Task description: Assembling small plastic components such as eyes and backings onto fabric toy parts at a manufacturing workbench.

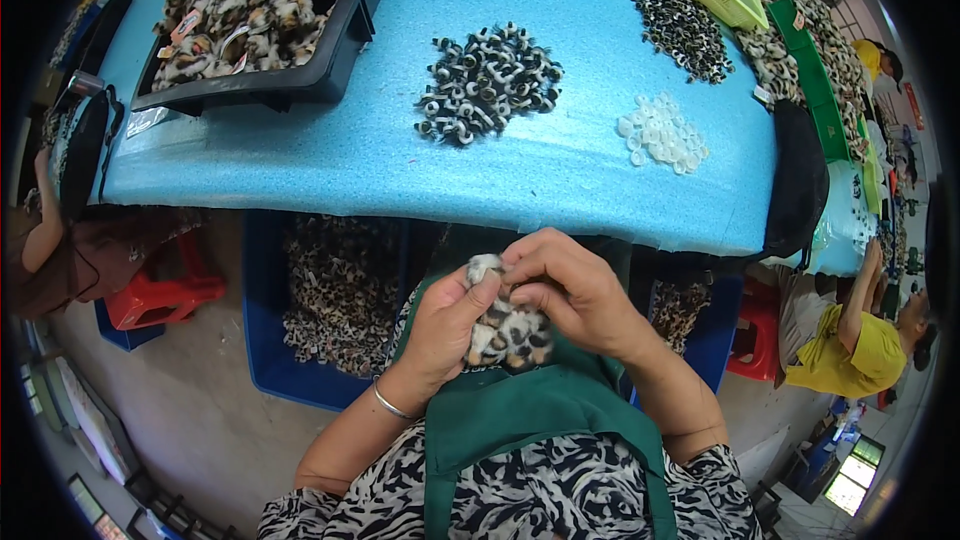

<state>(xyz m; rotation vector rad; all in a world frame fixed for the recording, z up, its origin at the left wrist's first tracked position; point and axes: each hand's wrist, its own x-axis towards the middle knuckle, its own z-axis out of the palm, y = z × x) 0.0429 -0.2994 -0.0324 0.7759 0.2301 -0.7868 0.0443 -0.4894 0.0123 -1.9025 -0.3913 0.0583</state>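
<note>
Both hands, left hand (447, 325) and right hand (572, 292), are gripping a leopard-print plush piece (510, 332), apparently fitting it; next likely needing another eye from the far pile (488, 82).

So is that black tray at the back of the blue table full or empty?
Full. The black tray on the blue table is heaped to its rim with leopard-print plush pieces, some carrying small tags.

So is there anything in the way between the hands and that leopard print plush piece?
Nothing visible. Both the left hand and the right hand already grip the leopard print plush piece, holding it just below the blue table edge.
</note>
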